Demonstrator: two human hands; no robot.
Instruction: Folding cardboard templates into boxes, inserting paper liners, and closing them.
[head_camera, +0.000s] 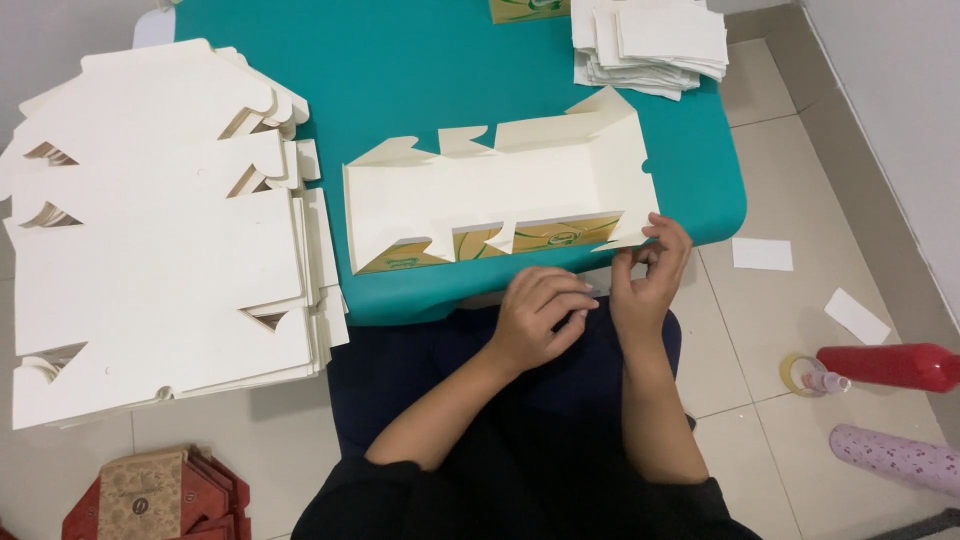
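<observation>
A cream die-cut cardboard box blank (500, 190) lies partly folded on the teal table (400, 70), its near flaps showing green and gold print. My right hand (648, 280) touches the blank's near right corner with its fingertips, fingers curled and apart. My left hand (540, 315) hovers just below the table's front edge, fingers loosely bent, holding nothing that I can see.
A tall stack of flat cream blanks (160, 240) fills the left side. Smaller white card pieces (650, 40) are piled at the table's far edge. On the tiled floor lie a tape roll (800, 372), a red bottle (890, 365), paper scraps and brown cartons (150, 495).
</observation>
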